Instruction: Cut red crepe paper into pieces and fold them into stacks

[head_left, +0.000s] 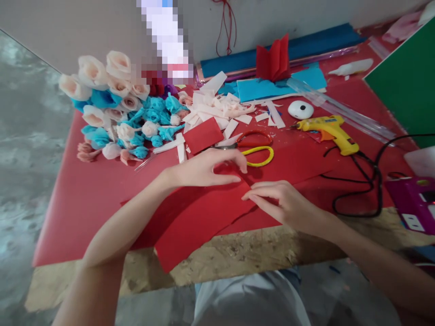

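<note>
A long sheet of red crepe paper (200,222) lies slantwise before me, its near end hanging over the table's front edge. My right hand (285,201) pinches its far right corner between thumb and fingers. Right beside it, my left hand (210,167) curls over the same end, thumb and fingertips closed on the paper's upper edge. Just beyond my left hand lie scissors (260,156) with one orange and one yellow handle loop. A small red paper rectangle (203,136) rests by their blades.
Paper flowers (91,72) in cream and blue crowd the back left, beside white paper scraps (217,106). A yellow glue gun (336,131), its black cable (377,181), clear glue sticks (346,111) and a white round case (301,109) lie right. A purple power strip (408,199) sits at the right edge.
</note>
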The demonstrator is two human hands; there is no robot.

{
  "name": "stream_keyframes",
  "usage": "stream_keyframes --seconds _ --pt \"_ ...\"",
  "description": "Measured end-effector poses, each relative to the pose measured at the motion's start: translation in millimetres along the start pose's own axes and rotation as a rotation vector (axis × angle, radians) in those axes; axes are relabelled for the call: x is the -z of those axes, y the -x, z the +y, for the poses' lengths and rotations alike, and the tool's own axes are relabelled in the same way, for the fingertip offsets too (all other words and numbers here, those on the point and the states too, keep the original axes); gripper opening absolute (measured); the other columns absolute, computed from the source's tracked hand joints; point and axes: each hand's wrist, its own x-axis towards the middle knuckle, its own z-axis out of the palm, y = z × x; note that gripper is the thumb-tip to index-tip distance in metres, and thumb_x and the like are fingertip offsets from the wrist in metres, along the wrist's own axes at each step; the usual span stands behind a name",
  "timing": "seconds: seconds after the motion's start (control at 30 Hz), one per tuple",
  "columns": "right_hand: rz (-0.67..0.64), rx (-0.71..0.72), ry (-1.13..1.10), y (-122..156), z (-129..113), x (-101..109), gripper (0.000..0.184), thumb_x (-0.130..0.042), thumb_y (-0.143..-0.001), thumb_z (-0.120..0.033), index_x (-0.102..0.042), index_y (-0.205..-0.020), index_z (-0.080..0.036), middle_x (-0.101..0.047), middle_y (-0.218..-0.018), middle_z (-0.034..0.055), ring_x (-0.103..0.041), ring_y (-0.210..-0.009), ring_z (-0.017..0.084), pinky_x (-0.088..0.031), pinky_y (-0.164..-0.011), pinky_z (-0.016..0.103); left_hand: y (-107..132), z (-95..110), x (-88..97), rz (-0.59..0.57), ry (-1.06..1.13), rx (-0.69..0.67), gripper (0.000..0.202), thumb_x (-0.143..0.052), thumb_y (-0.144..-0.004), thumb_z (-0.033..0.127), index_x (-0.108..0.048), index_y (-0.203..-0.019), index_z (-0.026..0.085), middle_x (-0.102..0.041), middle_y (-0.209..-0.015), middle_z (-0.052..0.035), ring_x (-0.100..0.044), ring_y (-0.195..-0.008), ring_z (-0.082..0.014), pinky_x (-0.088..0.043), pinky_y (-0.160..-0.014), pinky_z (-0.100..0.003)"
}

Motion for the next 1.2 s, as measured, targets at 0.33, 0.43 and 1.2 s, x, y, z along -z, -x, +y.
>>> stream_keyframes --seconds 0.33,0.43,1.2 --pt "0.051 0.035 0.038 2 -2 0 0.022 -0.046 -0.084 -0.013 -0.067 -0.080 -0.017 -0.067 -0.074 0.0029 -0.058 -0.066 0.013 -0.042 -0.062 0.024 -28 5 13.9 -0.415 -0.255 -0.093 0.016 -0.057 -0.078 0.018 -0.070 -0.071 0.023 -0.068 -0.078 -0.0014 -0.060 -0.082 -0.0168 -0.041 -0.086 -0.028" --pt "0.071 0.024 0.066 6 0 2 0.022 -0.046 -0.083 -0.012 -0.066 -0.076 -0.016 -0.065 -0.069 0.0020 -0.056 -0.062 0.012 -0.040 -0.059 0.023 -26 2 29.9 -0.323 -0.409 -0.046 0.016 -0.056 -0.076 0.016 -0.069 -0.066 0.020 -0.068 -0.076 -0.0019 -0.059 -0.084 -0.0175 -0.038 -0.090 -0.030" --pt "0.152 -0.182 0.198 18 2 18 0.023 -0.056 -0.081 -0.042 -0.059 -0.082 -0.019 -0.061 -0.067 0.0001 -0.052 -0.057 0.012 -0.036 -0.053 0.025 -33 23 0.9 -0.384 -0.292 -0.127 0.020 -0.054 -0.077 0.014 -0.069 -0.067 0.023 -0.069 -0.081 -0.0014 -0.060 -0.089 -0.0188 -0.035 -0.101 -0.034"
